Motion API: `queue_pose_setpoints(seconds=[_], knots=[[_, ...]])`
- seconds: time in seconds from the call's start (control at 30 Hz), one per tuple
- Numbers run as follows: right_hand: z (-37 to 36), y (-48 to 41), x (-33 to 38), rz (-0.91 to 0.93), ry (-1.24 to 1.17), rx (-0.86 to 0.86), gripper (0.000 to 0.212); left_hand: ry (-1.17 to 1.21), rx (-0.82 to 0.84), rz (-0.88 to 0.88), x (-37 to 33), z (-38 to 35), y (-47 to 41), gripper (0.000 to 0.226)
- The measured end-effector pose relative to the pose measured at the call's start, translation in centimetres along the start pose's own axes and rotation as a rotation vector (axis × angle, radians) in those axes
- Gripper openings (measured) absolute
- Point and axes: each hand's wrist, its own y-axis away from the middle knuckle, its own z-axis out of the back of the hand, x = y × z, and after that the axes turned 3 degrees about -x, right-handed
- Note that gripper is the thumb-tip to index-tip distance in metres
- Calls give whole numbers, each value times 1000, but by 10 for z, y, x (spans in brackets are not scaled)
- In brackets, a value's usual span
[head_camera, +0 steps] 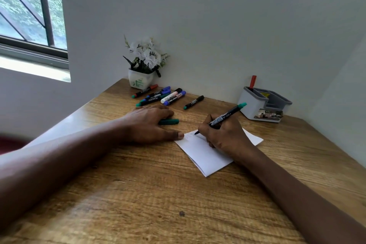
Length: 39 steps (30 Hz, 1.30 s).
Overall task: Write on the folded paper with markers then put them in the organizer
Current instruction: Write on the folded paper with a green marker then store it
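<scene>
Your right hand [221, 136] pinches a green marker [223, 117] in a writing grip, forearm running in from 5 o'clock, tip touching the folded paper [204, 156] near its far left corner while the barrel leans toward 2 o'clock. Your left hand [150, 125] lies flat and open, palm down, thumb pinning the paper's corner; a green cap [170, 121] pokes out from under its fingers. Farther, at 11 o'clock, loose markers [164, 96] lie beside a flower pot [140, 80]. At 2 o'clock stands the organizer [263, 105], a red marker [252, 81] upright inside.
</scene>
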Motion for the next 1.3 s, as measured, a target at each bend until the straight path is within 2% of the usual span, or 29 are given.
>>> queue_pose_setpoints(seconds=[0.43, 0.7, 1.17, 1.3], knots=[[-1, 1, 0, 21, 40, -41, 17, 6, 5, 1, 2, 0, 0, 94], [-3, 2, 2, 18, 79, -113, 20, 30, 26, 23, -2, 3, 1, 108], [-2, 2, 1, -3, 50, -100, 21, 25, 23, 27, 0, 2, -1, 108], [-3, 1, 0, -26, 48, -169, 20, 26, 24, 26, 0, 2, -1, 109]])
